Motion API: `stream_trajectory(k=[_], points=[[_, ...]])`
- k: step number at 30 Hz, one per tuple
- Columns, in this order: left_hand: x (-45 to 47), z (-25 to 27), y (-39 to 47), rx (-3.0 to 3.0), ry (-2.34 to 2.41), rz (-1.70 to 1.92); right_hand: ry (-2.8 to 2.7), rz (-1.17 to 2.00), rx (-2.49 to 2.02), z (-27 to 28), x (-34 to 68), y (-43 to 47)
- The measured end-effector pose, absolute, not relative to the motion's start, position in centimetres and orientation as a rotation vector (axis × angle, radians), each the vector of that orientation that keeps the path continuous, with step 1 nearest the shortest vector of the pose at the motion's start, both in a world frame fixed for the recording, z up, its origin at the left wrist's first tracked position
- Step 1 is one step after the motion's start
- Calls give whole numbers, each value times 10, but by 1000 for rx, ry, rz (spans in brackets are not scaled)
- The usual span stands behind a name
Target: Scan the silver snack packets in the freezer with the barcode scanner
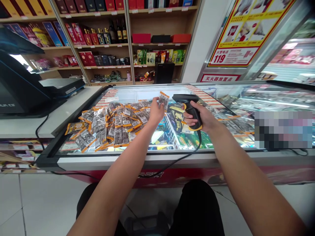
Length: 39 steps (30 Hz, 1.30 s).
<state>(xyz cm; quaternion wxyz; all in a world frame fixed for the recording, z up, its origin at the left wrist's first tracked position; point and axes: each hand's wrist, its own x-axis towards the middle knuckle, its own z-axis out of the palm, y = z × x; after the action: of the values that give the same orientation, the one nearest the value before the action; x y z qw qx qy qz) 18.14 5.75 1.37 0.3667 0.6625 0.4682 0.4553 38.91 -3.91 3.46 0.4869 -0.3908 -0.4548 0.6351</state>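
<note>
Between the fingers of my left hand (157,112) is a small snack packet (163,99) with orange ends, held upright above the glass top. My right hand (200,116) grips a black and yellow barcode scanner (193,113), its head turned left toward the packet, with a gap between the two. The scanner's cable (182,159) drops over the front edge and runs left. A wide heap of similar snack packets (120,123) lies to the left of my left hand on the glass. More packets (233,126) lie to the right, partly behind my right arm.
The glass-topped freezer (137,157) spans the space in front of me, with packaged goods visible inside. At left, a dark checkout machine (19,85) stands on a white counter (52,119). Shelves (129,46) with boxes and bottles line the back. A pixelated patch covers something at right.
</note>
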Motion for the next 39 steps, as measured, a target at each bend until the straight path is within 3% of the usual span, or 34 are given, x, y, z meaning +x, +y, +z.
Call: stream_trajectory(k=[13,23,31,35,39], points=[[186,14,51,1781,1178,1115,-1156,1525,-909,35,389,-41],[193,-2,16,2405,1252,336,-1052,1479,-881,36,396,-36],[214,-5,5,2588,871,426,-1028,1495,-878,36,394,-38],[187,15,18,2557,1476,449,-1033,1508,-863,34,397,-36],[152,27,38,2405,1943,225,-1045,1521,-859,33,398,-35]])
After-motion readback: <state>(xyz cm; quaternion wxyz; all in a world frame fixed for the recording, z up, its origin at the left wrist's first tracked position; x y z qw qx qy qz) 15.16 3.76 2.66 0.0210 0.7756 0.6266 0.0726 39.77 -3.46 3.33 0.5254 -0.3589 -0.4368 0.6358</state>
